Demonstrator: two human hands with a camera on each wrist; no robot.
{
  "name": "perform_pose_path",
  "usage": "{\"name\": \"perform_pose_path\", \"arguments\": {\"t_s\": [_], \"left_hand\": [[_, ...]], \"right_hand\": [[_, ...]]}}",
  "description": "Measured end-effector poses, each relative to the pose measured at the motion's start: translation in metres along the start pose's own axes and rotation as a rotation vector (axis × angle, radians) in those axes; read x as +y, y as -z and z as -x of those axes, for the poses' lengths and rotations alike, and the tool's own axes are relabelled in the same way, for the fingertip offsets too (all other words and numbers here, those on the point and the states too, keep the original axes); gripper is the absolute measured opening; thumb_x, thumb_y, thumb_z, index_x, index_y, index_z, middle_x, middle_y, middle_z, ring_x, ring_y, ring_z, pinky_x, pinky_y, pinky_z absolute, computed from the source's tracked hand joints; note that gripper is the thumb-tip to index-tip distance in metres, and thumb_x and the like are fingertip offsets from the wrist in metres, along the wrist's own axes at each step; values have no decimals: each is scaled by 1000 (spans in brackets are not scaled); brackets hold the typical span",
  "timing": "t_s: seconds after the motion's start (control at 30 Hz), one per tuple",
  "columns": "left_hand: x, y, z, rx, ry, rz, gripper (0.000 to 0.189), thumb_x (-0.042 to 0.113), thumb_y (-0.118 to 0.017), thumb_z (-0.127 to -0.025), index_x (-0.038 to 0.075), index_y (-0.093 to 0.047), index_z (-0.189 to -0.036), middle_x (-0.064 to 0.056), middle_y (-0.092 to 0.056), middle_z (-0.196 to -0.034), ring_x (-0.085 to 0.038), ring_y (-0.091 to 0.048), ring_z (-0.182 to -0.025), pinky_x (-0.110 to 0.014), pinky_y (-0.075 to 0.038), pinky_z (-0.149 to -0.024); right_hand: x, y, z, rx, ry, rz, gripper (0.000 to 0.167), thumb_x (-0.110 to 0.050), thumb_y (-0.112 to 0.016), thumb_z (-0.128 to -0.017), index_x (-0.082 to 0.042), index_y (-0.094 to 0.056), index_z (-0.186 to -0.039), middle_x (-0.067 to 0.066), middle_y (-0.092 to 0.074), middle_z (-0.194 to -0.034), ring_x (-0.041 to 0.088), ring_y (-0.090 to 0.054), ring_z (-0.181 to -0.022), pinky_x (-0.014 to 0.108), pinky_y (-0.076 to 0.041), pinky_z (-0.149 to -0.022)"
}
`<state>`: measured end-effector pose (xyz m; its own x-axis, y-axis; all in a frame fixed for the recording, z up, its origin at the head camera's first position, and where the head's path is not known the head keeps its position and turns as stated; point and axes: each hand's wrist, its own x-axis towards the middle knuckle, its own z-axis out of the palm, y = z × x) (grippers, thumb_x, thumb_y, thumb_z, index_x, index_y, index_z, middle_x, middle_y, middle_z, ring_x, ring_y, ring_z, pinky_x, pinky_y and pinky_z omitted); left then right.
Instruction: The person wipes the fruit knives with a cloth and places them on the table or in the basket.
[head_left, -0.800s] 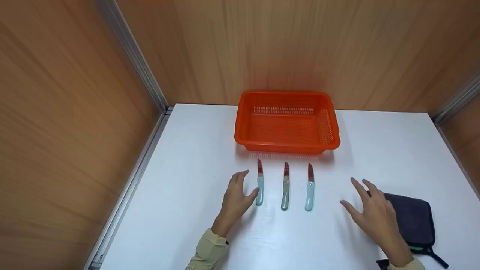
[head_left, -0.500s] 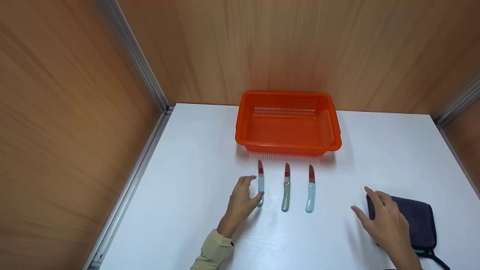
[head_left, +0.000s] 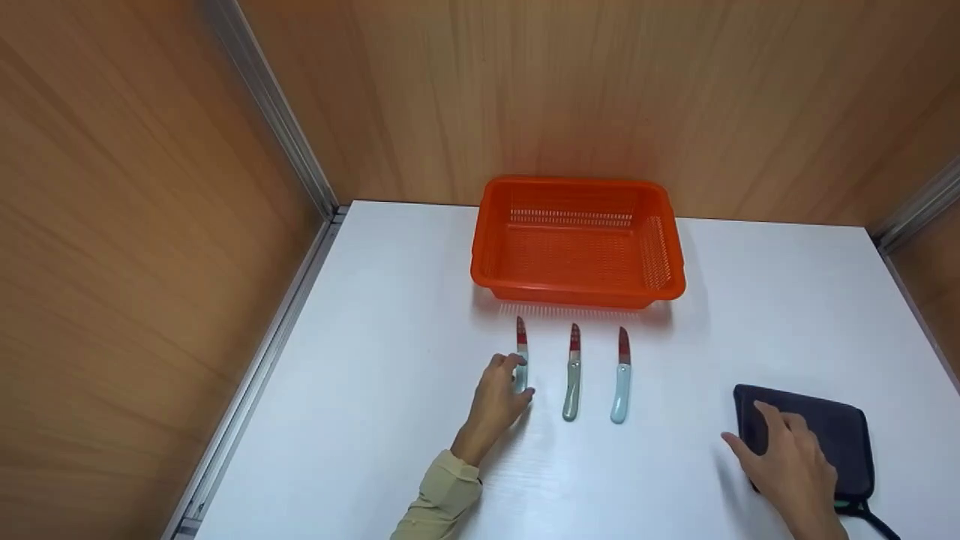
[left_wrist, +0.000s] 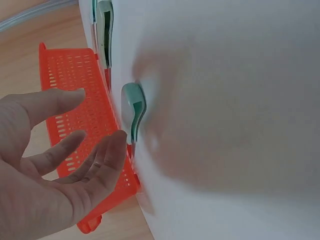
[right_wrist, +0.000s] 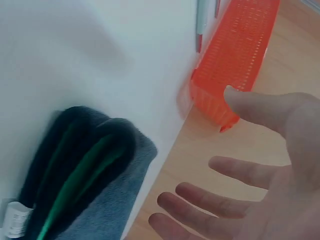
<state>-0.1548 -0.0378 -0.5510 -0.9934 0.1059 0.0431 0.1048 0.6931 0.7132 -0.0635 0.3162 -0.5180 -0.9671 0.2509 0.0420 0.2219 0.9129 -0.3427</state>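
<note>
Three knives with red-looking blades lie side by side on the white table, blades toward the basket. Over the handle of the leftmost knife [head_left: 521, 331], pale blue, hovers my left hand [head_left: 491, 409], thumb and fingers apart on either side of it in the head view. In the left wrist view that handle [left_wrist: 133, 102] sits beyond the fingertips, with nothing between them. The middle knife [head_left: 572, 386] has a grey-green handle, the right knife [head_left: 622, 390] a light blue one. My right hand [head_left: 795, 465] is spread above a dark flat pouch [head_left: 829, 435], holding nothing.
An orange perforated basket [head_left: 577, 292] stands behind the knives, near the back wooden panel [head_left: 585, 90]. The pouch's strap [head_left: 879, 519] trails toward the front. Its green inside and white tag [right_wrist: 18, 220] show in the right wrist view. Another wooden panel [head_left: 150, 262] rises at left.
My left hand has moved right, from beside the leftmost knife to over its handle. My right hand has shifted right and toward the front, over the pouch. Knives and basket have stayed put.
</note>
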Motion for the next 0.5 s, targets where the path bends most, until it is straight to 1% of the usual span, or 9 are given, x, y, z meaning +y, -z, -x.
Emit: {"name": "perform_pose_path", "arguments": {"t_s": [0.13,0.23,0.37,0.5], "left_hand": [[-1,-8,-1,0,3,-44,38,6,-78,-76,6,-62,-110,-9,-56,-104,-18,-57,-91,-32,-53,-78],[0,-13,-2,1,13,-59,35,5,-77,-77,6,-62,-109,-7,-55,-104,-17,-57,-93,-32,-53,-81],[1,-17,-6,15,32,-86,32,6,-77,-78,6,-63,-106,-6,-53,-102,-16,-56,-91,-31,-53,-82],[1,-20,-8,24,61,-117,34,6,-78,-76,6,-63,-107,-5,-52,-100,-16,-55,-89,-31,-53,-81]], "right_hand": [[9,-6,0,-68,-58,16,75,-42,-79,-73,6,-51,-124,40,-47,-112,55,-51,-94,62,-48,-56],[17,-9,-3,-140,-111,28,81,-48,-77,-73,8,-48,-124,39,-46,-110,54,-50,-93,65,-46,-60],[27,-15,-7,-210,-136,46,88,-52,-75,-72,12,-45,-124,40,-47,-106,53,-52,-88,65,-45,-62],[30,-20,-10,-243,-147,73,92,-52,-76,-71,15,-42,-125,40,-47,-102,53,-52,-85,63,-45,-62]]}}
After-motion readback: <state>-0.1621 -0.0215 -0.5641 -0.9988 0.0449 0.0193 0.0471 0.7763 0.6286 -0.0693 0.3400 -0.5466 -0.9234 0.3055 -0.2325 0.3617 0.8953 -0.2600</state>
